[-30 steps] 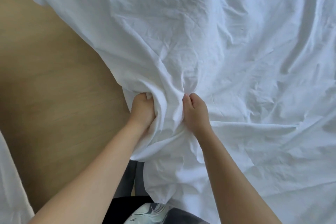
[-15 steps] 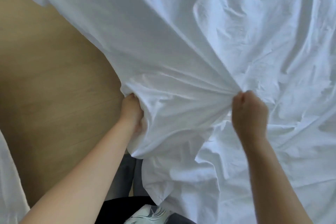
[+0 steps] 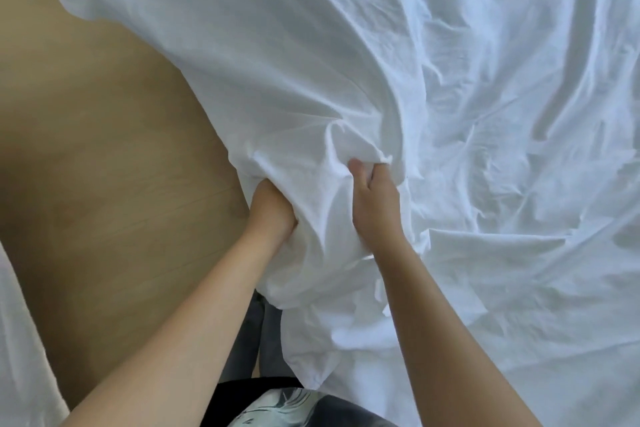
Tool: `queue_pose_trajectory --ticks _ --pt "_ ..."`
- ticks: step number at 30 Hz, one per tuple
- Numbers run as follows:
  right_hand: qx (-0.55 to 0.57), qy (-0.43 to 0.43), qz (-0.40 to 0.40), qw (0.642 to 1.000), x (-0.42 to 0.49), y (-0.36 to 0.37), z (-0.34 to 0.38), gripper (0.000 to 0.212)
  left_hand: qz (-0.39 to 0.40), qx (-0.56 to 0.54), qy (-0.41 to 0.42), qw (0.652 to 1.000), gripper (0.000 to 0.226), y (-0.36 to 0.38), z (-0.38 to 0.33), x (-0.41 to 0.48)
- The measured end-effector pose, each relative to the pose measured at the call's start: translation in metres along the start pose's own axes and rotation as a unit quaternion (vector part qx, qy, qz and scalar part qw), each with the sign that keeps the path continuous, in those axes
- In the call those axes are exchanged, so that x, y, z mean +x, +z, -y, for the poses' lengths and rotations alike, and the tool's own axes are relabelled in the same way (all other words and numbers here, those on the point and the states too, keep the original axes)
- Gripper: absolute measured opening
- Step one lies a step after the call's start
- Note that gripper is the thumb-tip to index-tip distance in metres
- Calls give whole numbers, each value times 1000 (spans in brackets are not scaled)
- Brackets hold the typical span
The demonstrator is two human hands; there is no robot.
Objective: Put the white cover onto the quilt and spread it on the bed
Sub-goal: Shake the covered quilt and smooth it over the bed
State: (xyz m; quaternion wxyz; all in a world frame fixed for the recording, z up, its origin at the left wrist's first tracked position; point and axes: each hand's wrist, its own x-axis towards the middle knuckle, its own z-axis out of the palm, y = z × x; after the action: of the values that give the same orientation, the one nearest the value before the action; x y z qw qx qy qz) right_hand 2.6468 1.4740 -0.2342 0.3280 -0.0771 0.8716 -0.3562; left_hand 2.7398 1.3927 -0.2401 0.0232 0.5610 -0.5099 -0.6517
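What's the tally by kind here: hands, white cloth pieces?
White cloth pieces: 2, the white cover and a separate white cloth at the left edge.
Hands: 2, left hand and right hand, both gripping the white cover.
Total: 4

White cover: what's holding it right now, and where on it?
Both hands grip the white cover: the left hand bunches its near hanging edge, and the right hand clutches a gathered fold just beside.

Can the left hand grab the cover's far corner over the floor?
Probably not yet: the left hand grips the white cover near the body, and that far corner hangs well beyond it.
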Motion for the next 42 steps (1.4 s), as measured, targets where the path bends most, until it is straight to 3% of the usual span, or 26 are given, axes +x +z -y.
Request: queue_pose_trajectory --ticks 1,3,4,7,9,12,15,20,25,28,31,32,34,37,39,42 --pt "12 -13 -7 1000 1 1 0 25 -20 87 -17 996 19 2 2 4" --pt "35 -19 -19 999 4 -3 -1 33 -36 282 -68 956 39 3 6 18" --pt "55 -17 -24 998 4 -7 -1 35 -47 315 -38 947 43 3 4 25" --pt "73 -35 -32 996 6 -17 -8 36 -49 269 186 944 7 11 -28 34" --pt "78 -44 -13 996 5 -24 -9 32 14 161 257 953 14 27 -55 30" --pt "150 -46 52 986 1 -32 -7 16 154 230 132 952 85 57 -65 33" --pt "228 -43 74 970 0 -39 -15 15 167 162 22 972 105 75 -58 43" --pt "191 -39 47 980 11 -45 -23 26 119 86 -15 989 40 82 -50 44" --pt "9 -88 -117 989 39 -70 -23 44 73 26 53 996 20 55 -47 41" --pt "54 -30 -223 973 58 -84 -31 45 48 66 68 994 26 28 -42 48" --pt "103 56 -282 952 66 -79 -41 41 23 102 66 992 16 19 -41 50" --pt "73 80 -261 959 66 -73 -42 37 12 108 70 992 14 20 -41 49" --pt "39 107 -147 983 65 -57 -41 32 0 103 73 992 12 23 -39 46" --pt "117 125 73 983 62 -38 -20 39 27 101 89 991 11 27 -36 39" --pt "151 119 116 974 64 -30 -6 38 33 110 102 988 17 29 -33 41" --pt "150 94 88 980 67 -25 12 17 36 132 82 987 29 24 -33 47"
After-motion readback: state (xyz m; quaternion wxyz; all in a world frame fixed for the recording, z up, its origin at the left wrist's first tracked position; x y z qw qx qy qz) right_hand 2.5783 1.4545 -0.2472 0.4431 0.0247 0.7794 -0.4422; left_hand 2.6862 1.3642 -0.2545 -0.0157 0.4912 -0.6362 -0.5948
